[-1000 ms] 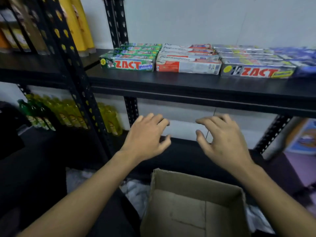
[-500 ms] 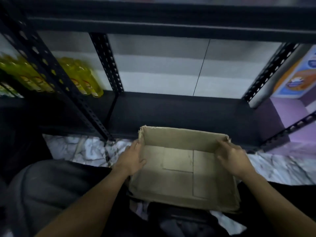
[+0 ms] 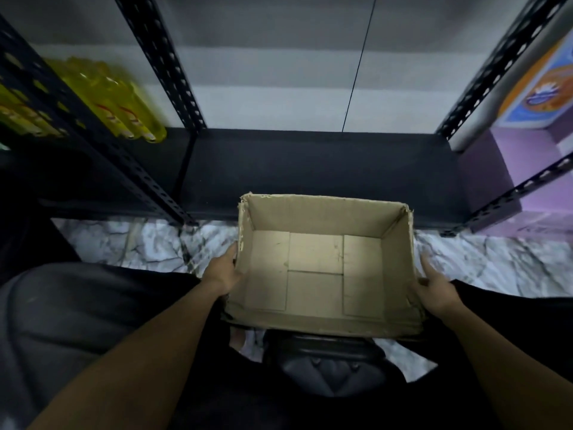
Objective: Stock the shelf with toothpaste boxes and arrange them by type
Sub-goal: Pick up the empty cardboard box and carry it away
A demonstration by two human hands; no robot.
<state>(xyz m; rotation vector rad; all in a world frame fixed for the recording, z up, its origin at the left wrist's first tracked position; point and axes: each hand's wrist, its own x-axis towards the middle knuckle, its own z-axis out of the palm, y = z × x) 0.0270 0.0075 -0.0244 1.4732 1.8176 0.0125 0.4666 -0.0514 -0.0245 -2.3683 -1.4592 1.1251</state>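
A black metal shelving unit with perforated uprights (image 3: 161, 57) fills the far side, and its low black shelf board (image 3: 310, 162) is matte and dark. Behind it is a pale grey wall (image 3: 263, 88), split by a thin dark vertical seam (image 3: 356, 72). A white marble-patterned floor with grey veins (image 3: 496, 262) lies nearer. At far left, yellow bottles (image 3: 108, 97) sit on a neighbouring shelf. At far right are a purple surface (image 3: 496, 159) and an orange-and-blue poster (image 3: 539, 88). The light is dim.
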